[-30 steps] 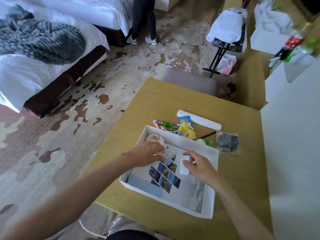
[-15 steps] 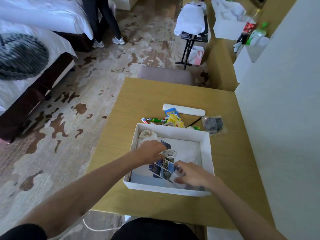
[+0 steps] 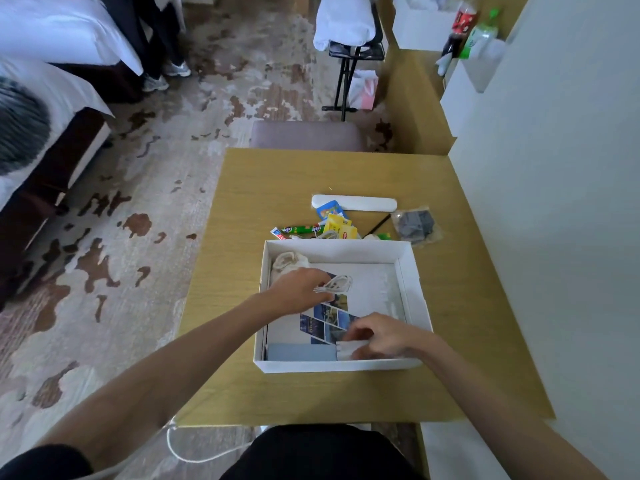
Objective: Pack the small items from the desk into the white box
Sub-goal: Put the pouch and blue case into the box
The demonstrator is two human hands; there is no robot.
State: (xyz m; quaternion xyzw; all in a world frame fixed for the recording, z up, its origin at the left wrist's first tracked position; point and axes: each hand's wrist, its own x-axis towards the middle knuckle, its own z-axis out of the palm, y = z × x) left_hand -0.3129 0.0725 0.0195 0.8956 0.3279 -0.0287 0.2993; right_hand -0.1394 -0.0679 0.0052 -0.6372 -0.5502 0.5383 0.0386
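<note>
right hand (image 3: 381,336): down in the near right corner of the box (image 3: 332,366), fingers pinched on a small white packet (image 3: 348,351)
grey card (image 3: 300,351): flat just left of that hand, against the near wall
photo sheet (image 3: 327,320): on the box floor between both hands
left hand (image 3: 299,289): further in, holding a coiled white cable (image 3: 334,284) at its fingertips
cloth pouch (image 3: 289,262): just past the left hand, far left corner
loose bits: candy stick (image 3: 299,229), yellow tea bags (image 3: 341,227), white case (image 3: 353,203), bagged grey thing (image 3: 415,223), all on the desk (image 3: 273,178) beyond the box, well past both hands
</note>
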